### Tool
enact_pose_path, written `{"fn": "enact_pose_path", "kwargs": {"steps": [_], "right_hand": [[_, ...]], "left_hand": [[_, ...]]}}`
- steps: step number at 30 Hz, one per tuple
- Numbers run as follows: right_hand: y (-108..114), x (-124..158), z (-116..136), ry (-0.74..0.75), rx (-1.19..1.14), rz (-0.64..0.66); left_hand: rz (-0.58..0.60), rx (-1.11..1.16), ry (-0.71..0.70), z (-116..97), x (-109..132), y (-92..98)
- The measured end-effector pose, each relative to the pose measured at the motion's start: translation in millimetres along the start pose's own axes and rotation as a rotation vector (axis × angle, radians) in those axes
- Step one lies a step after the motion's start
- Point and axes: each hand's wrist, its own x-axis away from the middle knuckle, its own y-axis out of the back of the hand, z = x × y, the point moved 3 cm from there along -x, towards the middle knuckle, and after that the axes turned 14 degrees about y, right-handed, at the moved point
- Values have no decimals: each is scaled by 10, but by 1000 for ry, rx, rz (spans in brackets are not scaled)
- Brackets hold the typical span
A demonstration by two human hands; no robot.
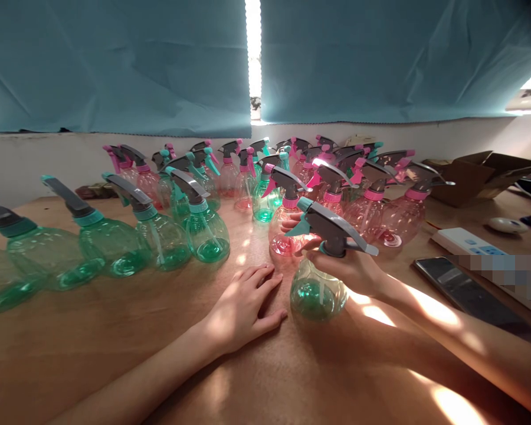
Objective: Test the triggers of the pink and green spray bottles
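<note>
My right hand is wrapped round the neck of a green spray bottle with a grey and teal trigger head. The bottle is upright, its base at or just above the tabletop; I cannot tell which. Palm down on the wooden table, my left hand lies with its fingers spread, holding nothing, left of that bottle. Just behind my right hand stands a pink spray bottle. Left of my left hand, a green spray bottle ends a row of several others like it.
Several pink and green spray bottles crowd the back of the table. To the right lie a dark phone, a white box, a computer mouse and an open cardboard box. Blue-green curtains hang behind.
</note>
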Motion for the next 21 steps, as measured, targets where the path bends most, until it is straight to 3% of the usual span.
{"fn": "enact_pose_path", "kwargs": {"steps": [21], "right_hand": [[10, 17, -25, -67, 21, -26]], "left_hand": [[1, 0, -4, 16, -1, -18]]}}
